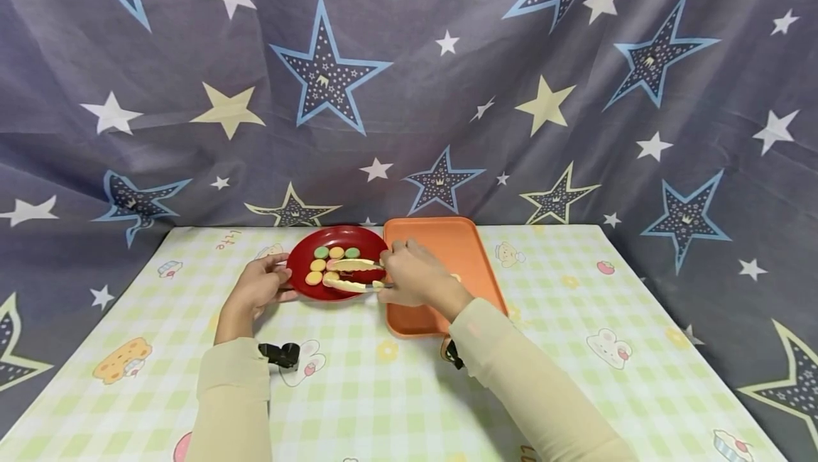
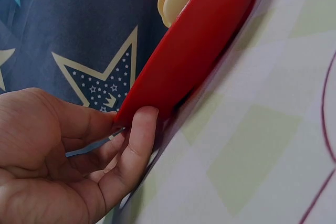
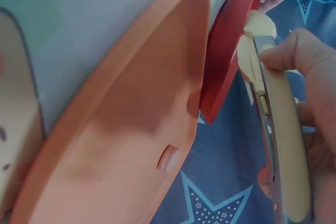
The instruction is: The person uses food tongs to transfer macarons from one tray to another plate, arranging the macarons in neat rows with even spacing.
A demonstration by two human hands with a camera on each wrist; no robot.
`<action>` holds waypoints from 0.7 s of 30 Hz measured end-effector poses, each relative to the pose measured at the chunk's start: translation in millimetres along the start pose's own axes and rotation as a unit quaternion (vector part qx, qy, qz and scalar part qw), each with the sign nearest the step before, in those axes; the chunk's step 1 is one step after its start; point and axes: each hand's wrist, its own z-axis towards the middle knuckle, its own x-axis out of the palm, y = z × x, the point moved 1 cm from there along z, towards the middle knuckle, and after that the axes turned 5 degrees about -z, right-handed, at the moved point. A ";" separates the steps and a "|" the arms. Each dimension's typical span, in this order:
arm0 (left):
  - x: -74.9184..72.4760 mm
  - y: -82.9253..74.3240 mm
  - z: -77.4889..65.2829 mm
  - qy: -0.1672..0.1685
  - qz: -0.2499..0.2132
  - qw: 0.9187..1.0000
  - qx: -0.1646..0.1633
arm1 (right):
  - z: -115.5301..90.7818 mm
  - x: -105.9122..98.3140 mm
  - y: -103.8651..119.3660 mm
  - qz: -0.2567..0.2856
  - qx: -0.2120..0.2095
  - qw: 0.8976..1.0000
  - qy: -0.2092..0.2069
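Note:
A red plate [image 1: 332, 235] holds several small round discs [image 1: 321, 253] in green, yellow and pink, like toy cookies. My left hand [image 1: 260, 284] pinches the plate's left rim; in the left wrist view the thumb is at the rim and a finger [image 2: 140, 135] lies against its red side. Tongs [image 1: 350, 286] with cream scalloped tips are gripped by my right hand [image 1: 415, 274]. Their two tips stand apart over the plate, low above the discs. From the right wrist, the thumb presses one arm of the tongs [image 3: 286, 145], and other fingers are on the far side.
An orange tray [image 1: 454, 235] adjoins the plate on the right, partly under my right forearm. One small disc [image 3: 168, 158] lies in it near the edge. A checked tablecloth [image 1: 358, 412] covers the table, and a starry curtain [image 1: 396, 43] hangs behind.

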 end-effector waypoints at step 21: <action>2.1 -1.9 0.3 -0.008 0.000 1.000 -0.004 | -15.0 -8.1 -12.0 0.010 0.002 1.000 -0.024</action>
